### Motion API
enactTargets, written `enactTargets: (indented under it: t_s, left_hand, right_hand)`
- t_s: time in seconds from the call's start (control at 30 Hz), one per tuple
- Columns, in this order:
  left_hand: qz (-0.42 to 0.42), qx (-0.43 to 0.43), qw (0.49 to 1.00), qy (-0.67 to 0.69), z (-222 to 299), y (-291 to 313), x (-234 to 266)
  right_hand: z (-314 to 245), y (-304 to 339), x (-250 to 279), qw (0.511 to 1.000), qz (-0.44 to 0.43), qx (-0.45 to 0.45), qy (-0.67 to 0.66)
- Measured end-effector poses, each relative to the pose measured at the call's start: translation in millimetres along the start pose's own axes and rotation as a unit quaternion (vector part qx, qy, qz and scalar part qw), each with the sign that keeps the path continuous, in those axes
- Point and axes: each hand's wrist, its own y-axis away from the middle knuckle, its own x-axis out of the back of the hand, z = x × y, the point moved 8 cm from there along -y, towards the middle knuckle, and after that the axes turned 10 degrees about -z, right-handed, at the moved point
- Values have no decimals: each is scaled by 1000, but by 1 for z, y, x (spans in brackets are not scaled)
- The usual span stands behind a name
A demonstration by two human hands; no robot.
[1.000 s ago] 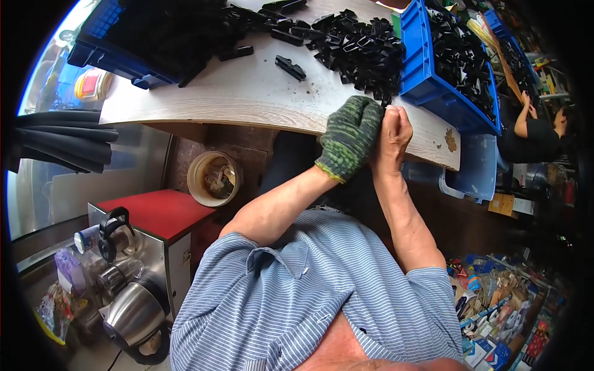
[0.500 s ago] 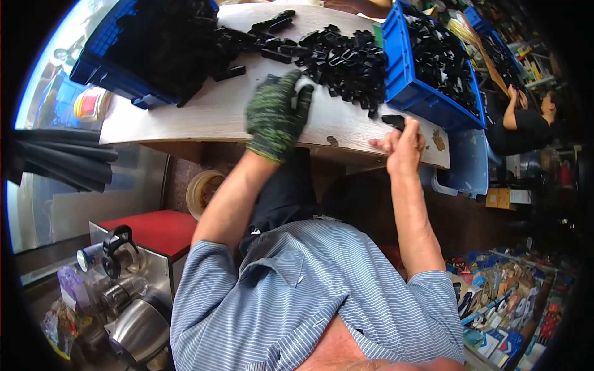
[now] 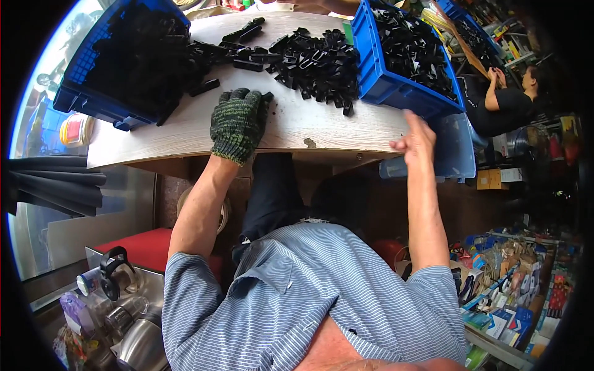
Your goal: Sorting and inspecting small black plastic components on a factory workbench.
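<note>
My left hand, in a dark green and black knit glove, rests low over the near part of the white table. Its fingers are curled, and a small black plastic piece pokes out beside the thumb. My bare right hand is above the table's right front corner, with fingers apart and nothing visible in it; motion blurs it slightly. A heap of black plastic pieces lies between my hands, farther back. Longer black parts lie to its left.
A blue crate piled with black parts stands at the left, another blue crate of small black pieces at the right. Below it is a translucent blue bin. A seated person works at the far right. A yellow-lidded jar stands left.
The black piece in my right hand is gone from view, and its fingers have spread. My left hand has come down, curling beside a black piece. The whole view has shifted slightly.
</note>
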Motion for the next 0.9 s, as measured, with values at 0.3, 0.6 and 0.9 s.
enactTargets:
  t_s: [0.3, 0.6, 0.9]
  left_hand:
    - [179, -2, 982, 65, 24, 19, 27]
    - [94, -11, 890, 446, 85, 0, -41]
    - [-36, -19, 835, 549, 98, -24, -64]
  right_hand:
    - [12, 1, -101, 945, -190, -35, 264]
    - [12, 9, -106, 948, -221, -48, 224]
    - [29, 34, -118, 933, -360, -16, -13]
